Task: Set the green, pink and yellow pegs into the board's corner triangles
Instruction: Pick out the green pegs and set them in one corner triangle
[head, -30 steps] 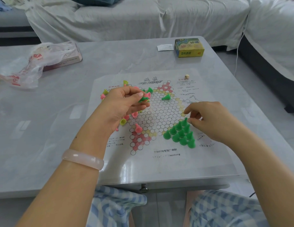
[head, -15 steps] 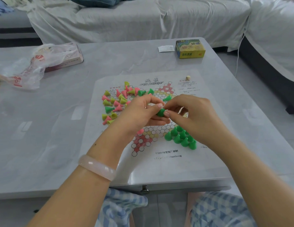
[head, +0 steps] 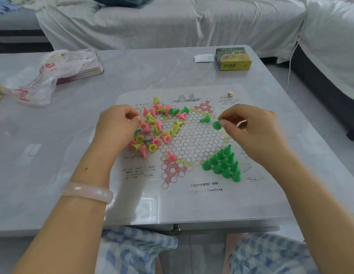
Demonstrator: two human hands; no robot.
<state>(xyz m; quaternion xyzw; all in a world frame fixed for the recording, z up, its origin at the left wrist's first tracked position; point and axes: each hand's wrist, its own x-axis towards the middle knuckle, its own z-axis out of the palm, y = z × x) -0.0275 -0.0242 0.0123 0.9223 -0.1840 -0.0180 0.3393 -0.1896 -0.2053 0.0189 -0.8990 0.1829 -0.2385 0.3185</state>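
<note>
The paper peg board [head: 192, 135] lies flat on the grey table. Several green pegs [head: 223, 165] stand packed in its lower right corner triangle. A loose pile of pink, yellow and green pegs [head: 156, 127] covers the board's left side. My right hand [head: 251, 129] pinches one green peg [head: 216, 125] above the right edge of the grid. Another green peg [head: 205, 118] lies on its side just left of it. My left hand [head: 117, 127] hovers at the pile's left edge with curled fingers; what they hold is hidden. A single pink peg [head: 171, 156] stands above the lower pink triangle.
A yellow-green box [head: 233, 59] and a white card [head: 203, 58] sit at the table's far right. A plastic bag [head: 43, 76] drapes over a pink box [head: 83, 70] at the far left. A small die [head: 230, 94] rests above the board. A sheet-covered sofa stands behind.
My left hand carried a green peg from the pile to the board's middle and passed it to my right hand. The left went back to the pile; the right moved up and right with the peg.
</note>
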